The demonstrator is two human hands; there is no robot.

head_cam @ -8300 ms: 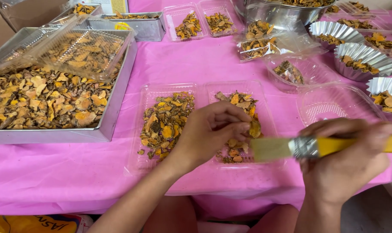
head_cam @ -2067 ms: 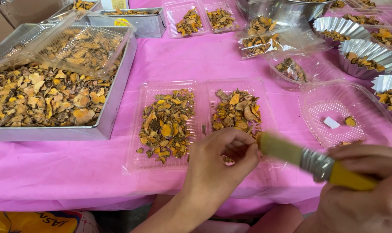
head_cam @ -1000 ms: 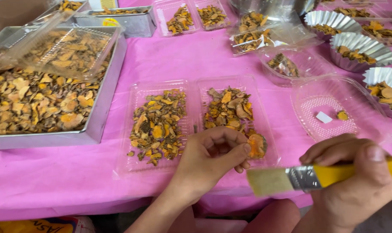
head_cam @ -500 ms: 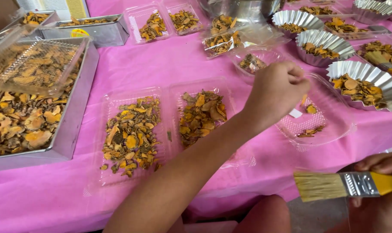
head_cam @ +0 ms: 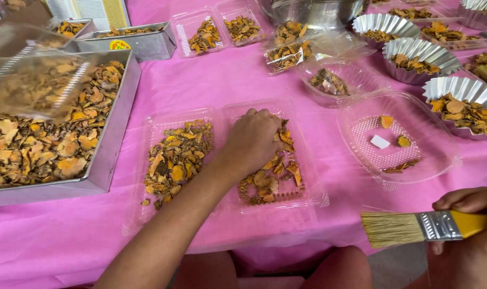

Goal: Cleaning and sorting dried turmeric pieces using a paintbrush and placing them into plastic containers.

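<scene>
My left hand (head_cam: pixel 252 140) rests palm down, fingers curled, on the dried orange-brown slices in the right half of a clear two-part plastic tray (head_cam: pixel 222 160); what its fingers grip is hidden. The tray's left half (head_cam: pixel 176 158) is also filled with slices. My right hand (head_cam: pixel 471 230) is at the lower right, off the table's front edge, closed on the yellow handle of a flat paintbrush (head_cam: pixel 414 227) whose bristles point left. To the right lies a clear round container (head_cam: pixel 396 142) with a few slices and a small white piece.
A large metal tray (head_cam: pixel 101 160) of dried slices sits at the left, with a clear lid lying on it. Fluted foil cups (head_cam: pixel 463 101) of slices line the right side. Smaller clear trays (head_cam: pixel 216 29) and a metal bowl (head_cam: pixel 313 10) stand at the back on the pink tablecloth (head_cam: pixel 227 80).
Half a second ago my left hand was over the round container at the right; it has moved back left onto the right half of the two-part tray. The brush stays low at right.
</scene>
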